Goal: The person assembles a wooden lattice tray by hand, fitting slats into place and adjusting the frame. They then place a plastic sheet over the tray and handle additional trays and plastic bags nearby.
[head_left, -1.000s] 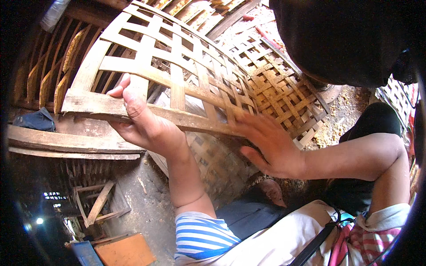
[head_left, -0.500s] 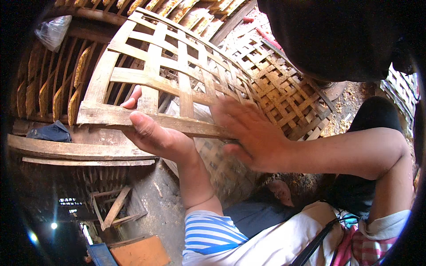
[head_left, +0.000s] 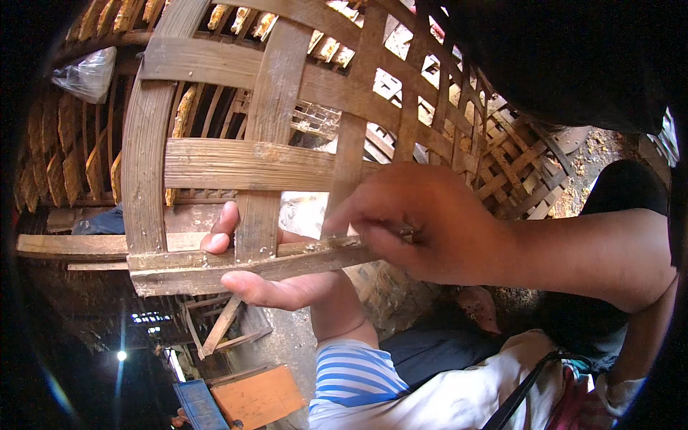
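A woven bamboo lattice tray (head_left: 208, 161) stands tilted up in front of me, its wide slats crossing with square gaps between. My left hand (head_left: 319, 290) grips its lower rim near the left corner. The thumb lies along the near side, and fingertips show through a gap behind. Farther right along the same rim, my right hand (head_left: 426, 222) is closed against the slats with curled fingers. Part of the rim is hidden under that hand. Small pale crumbs cling to the rim strip.
Another woven tray (head_left: 512, 168) leans behind on the right, by crumb-strewn ground. Racks with yellowish pieces (head_left: 93, 168) fill the far left, where a clear plastic bag (head_left: 89, 75) hangs. A wooden beam (head_left: 72, 246) runs below them. An orange board (head_left: 258, 398) lies lower left.
The tray has come closer and tipped more upright, its near left corner now lower. My right hand has gone from flat and blurred over the rim to curled at it.
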Available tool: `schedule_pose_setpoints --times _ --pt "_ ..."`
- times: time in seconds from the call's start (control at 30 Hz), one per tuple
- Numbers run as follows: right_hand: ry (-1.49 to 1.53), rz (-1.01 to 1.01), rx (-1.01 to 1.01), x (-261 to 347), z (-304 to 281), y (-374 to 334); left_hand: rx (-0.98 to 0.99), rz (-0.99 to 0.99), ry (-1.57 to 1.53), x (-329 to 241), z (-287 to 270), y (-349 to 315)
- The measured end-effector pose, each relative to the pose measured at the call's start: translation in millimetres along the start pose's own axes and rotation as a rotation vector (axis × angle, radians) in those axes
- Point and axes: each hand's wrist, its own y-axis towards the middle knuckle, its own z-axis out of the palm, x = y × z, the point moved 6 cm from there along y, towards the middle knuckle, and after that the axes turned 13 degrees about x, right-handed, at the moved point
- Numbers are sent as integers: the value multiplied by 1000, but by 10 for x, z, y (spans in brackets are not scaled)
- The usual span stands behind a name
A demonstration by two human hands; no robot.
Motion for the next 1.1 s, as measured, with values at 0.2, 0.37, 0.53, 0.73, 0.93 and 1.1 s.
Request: schedule_pose_setpoints --times 0.2,0.37,0.53,0.73,0.93,1.1 --pt "-84 -127 232 133 95 0 -30 -101 -144 63 148 -29" --pt "118 -104 -1 82 41 59 27 -265 -695 163 160 -59" --pt "120 -161 37 91 -2 98 37 -233 -191 95 211 -57" --pt "-56 -215 65 137 16 85 60 -275 -513 138 224 -63" --pt "-688 -368 153 211 4 57 86 -254 -641 181 213 16" --pt "-993 -240 635 -181 199 24 147 -119 -234 320 76 159"
